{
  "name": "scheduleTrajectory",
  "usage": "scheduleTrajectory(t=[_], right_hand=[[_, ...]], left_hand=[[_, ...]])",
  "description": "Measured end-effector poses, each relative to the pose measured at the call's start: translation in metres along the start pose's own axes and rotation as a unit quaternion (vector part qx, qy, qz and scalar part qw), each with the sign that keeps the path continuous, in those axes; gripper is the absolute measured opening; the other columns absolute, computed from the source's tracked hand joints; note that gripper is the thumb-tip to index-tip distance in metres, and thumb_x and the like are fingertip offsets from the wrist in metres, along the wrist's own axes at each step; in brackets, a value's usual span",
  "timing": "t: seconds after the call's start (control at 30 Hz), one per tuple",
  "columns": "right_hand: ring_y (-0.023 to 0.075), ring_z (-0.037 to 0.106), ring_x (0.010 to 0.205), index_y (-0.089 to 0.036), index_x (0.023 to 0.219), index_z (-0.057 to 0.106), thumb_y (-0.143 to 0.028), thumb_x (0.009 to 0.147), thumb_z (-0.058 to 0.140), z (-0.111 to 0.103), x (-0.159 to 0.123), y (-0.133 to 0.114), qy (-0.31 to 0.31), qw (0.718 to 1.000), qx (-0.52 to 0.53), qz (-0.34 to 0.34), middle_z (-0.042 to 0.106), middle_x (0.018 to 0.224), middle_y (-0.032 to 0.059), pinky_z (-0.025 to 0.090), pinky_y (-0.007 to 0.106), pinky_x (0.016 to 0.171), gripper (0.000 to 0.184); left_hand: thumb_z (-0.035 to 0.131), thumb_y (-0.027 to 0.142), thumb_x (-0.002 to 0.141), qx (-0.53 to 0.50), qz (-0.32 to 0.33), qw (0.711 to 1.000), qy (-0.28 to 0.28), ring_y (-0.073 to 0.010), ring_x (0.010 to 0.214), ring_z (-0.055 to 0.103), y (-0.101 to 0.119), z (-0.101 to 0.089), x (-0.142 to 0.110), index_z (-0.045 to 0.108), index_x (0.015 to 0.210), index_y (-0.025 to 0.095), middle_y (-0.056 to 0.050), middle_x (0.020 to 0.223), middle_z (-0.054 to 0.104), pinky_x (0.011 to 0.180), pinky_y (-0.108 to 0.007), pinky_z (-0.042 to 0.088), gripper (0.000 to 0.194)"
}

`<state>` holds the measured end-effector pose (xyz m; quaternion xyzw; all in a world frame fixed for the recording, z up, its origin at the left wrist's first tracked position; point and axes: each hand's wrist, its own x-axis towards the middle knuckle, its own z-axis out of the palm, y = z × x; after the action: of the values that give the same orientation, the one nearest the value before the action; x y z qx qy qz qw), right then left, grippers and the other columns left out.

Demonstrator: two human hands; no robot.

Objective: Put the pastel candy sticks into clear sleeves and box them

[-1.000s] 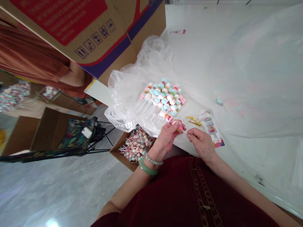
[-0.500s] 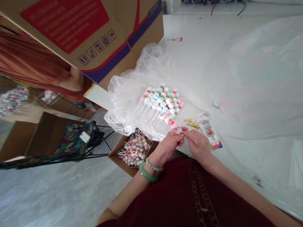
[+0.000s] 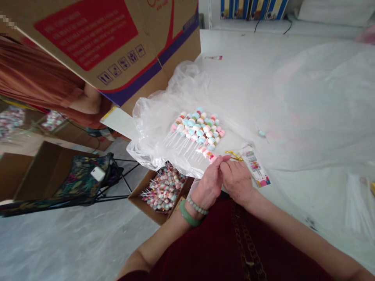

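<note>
My left hand is closed round the lower end of a marshmallow stick in a printed clear wrapper, its pink and white top pointing away from me to the left. My right hand presses against the left one, fingers curled at the wrapper's end; what they pinch is hidden. Just beyond lies a heap of marshmallow sticks, pale blue, white and pink, white sticks towards me. To the right of the hands are gold twist ties and flat printed wrappers.
A large cardboard carton stands at the back left, beside crumpled clear plastic. Below the table edge, an open box holds many marshmallow sticks. A folding chair carries a phone. A person's arm shows at left.
My hands have drawn together, and the right fingers now cover the wrapper's end that showed before. The view has tilted slightly upward, showing more of the back shelf.
</note>
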<state>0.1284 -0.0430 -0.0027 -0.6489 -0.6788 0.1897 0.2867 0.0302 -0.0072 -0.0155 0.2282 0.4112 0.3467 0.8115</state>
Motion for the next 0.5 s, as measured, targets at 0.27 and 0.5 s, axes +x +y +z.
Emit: scheduleTrajectory(t=[0.27,0.5], right_hand=[[0.0084,0.033,0.040,-0.019,0.073,0.057,-0.041,0.080,0.052,-0.003,-0.005,0.011,-0.164,0.803,0.512,0.256,0.044,0.050,-0.0048,0.030,0.022,0.041,0.023],[0.0169,0.058,0.080,-0.022,0.097,0.062,-0.032,0.069,0.065,-0.015,0.002,-0.004,-0.027,0.865,0.445,0.232,0.065,0.089,0.0025,0.046,0.029,0.069,0.030]], left_hand=[[0.072,0.043,0.070,0.085,0.000,0.991,-0.105,-0.0190,0.089,0.058,0.016,-0.012,-0.023,0.072,0.081,0.014,-0.007,0.076,0.065,0.089,-0.030,0.040,0.031],[0.060,0.051,0.078,0.165,-0.025,0.977,-0.130,-0.0146,0.059,0.056,0.012,-0.018,-0.034,0.065,0.063,0.014,-0.006,0.063,0.062,0.063,-0.027,0.043,0.040]])
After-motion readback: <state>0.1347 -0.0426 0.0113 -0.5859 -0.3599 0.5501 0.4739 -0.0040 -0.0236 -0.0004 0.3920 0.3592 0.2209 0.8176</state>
